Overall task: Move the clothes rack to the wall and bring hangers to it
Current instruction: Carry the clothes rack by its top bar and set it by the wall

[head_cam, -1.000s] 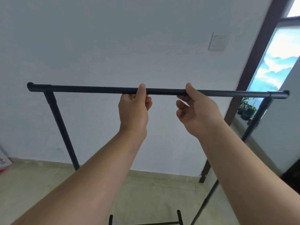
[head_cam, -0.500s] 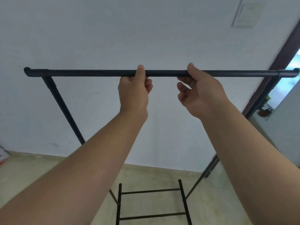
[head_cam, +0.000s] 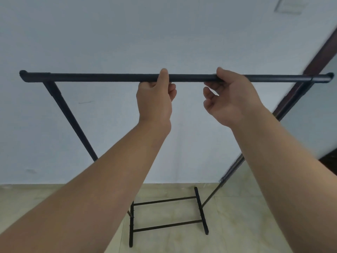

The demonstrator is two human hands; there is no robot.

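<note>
- Up front in the head view, the rack is a thin frame of round, matt black tubes, its top bar running level across the picture.
- Rounded caps close both ends of that bar; a joint ring shows near its right end.
- Its left post slants down from the bar and goes out of sight behind the left forearm; the right post is blurred against a dark brown door frame.
- At the bottom, two short black feet lie on the floor, joined by two thin cross rods, like a small ladder.
- Left hand is clamped on the bar near its middle, thumb over the near side, fingers curled behind.
- Right hand pinches the bar just beside it with thumb on top and forefinger under; its other fingers hang loosely curled, off the bar.
- Behind the rack stands a plain, smooth, pale wall, close by; whether they touch cannot be told.
- Pale, glossy stone tiles with faint seams cover the floor.
- A blurred square plate sits high on the wall, at upper right.
</note>
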